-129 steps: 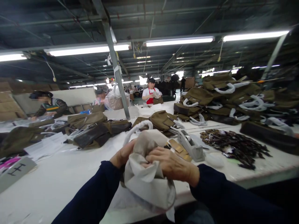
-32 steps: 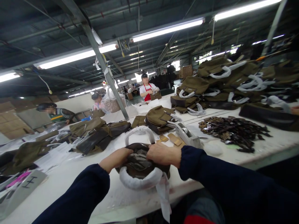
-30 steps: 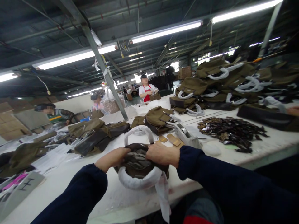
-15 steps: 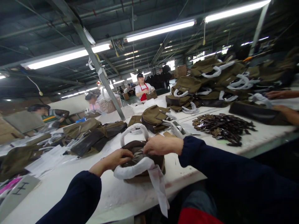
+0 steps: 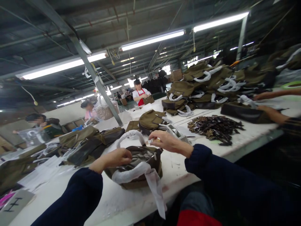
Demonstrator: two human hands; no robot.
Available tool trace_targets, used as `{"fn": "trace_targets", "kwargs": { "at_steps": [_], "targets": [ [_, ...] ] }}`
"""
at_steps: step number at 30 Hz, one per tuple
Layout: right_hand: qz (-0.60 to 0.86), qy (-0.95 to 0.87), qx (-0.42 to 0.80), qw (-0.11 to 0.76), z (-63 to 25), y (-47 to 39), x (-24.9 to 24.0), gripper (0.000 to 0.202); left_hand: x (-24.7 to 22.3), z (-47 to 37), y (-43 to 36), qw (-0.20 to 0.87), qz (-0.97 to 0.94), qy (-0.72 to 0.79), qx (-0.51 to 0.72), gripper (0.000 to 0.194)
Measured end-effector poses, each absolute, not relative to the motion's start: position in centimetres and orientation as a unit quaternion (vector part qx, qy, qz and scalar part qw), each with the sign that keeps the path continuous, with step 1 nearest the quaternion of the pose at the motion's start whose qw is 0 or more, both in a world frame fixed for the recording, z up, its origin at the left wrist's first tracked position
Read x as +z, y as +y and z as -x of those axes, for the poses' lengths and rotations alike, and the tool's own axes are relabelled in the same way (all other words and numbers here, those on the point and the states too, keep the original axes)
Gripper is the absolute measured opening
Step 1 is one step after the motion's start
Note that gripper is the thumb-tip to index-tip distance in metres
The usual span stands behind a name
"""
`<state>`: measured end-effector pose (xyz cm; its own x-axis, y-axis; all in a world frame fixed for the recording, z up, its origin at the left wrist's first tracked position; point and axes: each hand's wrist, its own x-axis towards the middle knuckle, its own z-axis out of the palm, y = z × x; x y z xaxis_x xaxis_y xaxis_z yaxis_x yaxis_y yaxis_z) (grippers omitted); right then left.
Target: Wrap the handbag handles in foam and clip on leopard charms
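An olive-brown handbag (image 5: 141,183) stands with its mouth open near the table's front edge, its grey lining showing. White wrapping covers both handles, and a loose strip hangs from the near handle (image 5: 131,173) over the edge. At the bag's left rim, my left hand (image 5: 118,158) has its fingers curled over the edge. Raised just above the right rim, my right hand (image 5: 166,141) pinches a small white and yellow item (image 5: 155,140) whose kind I cannot make out. A tape dispenser (image 5: 175,131) lies behind my right hand.
More olive bags (image 5: 81,141) lie left, and a big pile of bags (image 5: 199,84) fills the back right. Dark small pieces (image 5: 215,125) are heaped on the white table (image 5: 113,201). A co-worker's hands (image 5: 270,110) are at a bag on the right; other people work behind.
My right hand has come up out of the bag's mouth and now shows the small white and yellow item. My left hand stays at the left rim. The view has shifted slightly.
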<state>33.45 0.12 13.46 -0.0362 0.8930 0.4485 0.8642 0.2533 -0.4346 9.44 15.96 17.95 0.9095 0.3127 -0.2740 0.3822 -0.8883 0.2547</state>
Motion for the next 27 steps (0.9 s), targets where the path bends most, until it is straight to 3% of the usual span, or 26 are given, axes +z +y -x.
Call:
{"fn": "trace_targets", "kwargs": {
  "at_steps": [3, 6, 12, 15, 20, 23, 27],
  "targets": [
    [0.691, -0.634, 0.123, 0.324, -34.7, -1.2, 10.7, 0.042, 17.9, -10.7, 14.0, 0.106, -0.977, 0.18, -0.047, 0.024],
    [0.645, -0.627, 0.293, 0.325, -34.2, -1.3, 8.6, 0.058, 15.7, -12.1, 12.8, 0.104, -0.982, 0.15, -0.053, 0.021],
    [0.633, -0.546, 0.371, 0.404, -32.2, -0.9, 8.2, 0.029, 11.5, -13.5, 13.2, 0.087, -0.98, 0.156, -0.087, 0.019],
    [0.583, -0.493, 0.436, 0.477, -32.1, -1.0, 8.3, 0.029, 13.0, -13.4, 13.0, 0.076, -0.983, 0.151, -0.073, 0.015],
    [0.565, -0.461, 0.46, 0.508, -31.8, -0.6, 8.3, 0.027, 16.1, -14.0, 10.5, 0.059, -0.981, 0.183, 0.033, 0.015],
    [0.548, -0.465, 0.462, 0.519, -31.4, -0.3, 8.4, 0.026, 15.5, -14.7, 8.9, 0.05, -0.975, 0.213, 0.037, 0.024],
    [0.56, -0.479, 0.449, 0.506, -31.2, -0.4, 8.6, 0.026, 14.2, -15.1, 8.2, 0.017, -0.983, 0.178, 0.044, 0.015]
  ]
}}
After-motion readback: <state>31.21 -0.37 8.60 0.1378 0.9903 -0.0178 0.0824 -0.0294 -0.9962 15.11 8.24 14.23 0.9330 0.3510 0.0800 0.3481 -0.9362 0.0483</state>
